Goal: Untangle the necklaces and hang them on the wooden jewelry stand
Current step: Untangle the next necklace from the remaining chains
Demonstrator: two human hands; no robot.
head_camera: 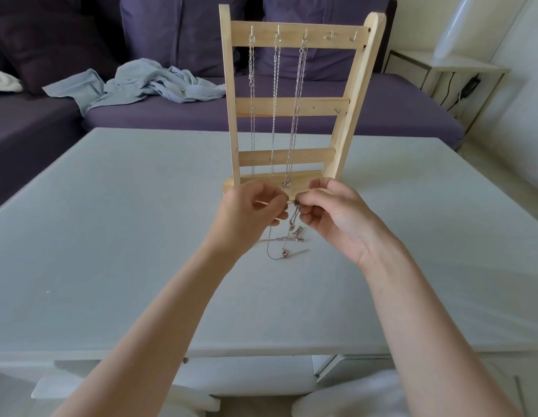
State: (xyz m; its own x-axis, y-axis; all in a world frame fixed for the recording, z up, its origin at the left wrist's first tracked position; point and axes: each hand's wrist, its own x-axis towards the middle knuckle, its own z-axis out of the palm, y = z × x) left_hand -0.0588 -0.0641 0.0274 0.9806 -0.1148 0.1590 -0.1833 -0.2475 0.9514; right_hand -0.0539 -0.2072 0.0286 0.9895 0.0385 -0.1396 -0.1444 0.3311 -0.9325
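Pinching a tangled pinkish metal necklace (287, 236) from both sides, the left hand (249, 210) and right hand (334, 215) meet just above the pale grey tabletop (111, 236), its loose ends trailing toward 6 o'clock. At 12 o'clock stands the light wooden jewelry stand (291, 109), three silver chains (275, 100) hanging from its top hooks.

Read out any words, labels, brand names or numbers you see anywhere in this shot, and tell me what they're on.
None: no readable text, number or label shows on the wooden jewelry stand, the hanging necklaces, the tangled chain or the table.
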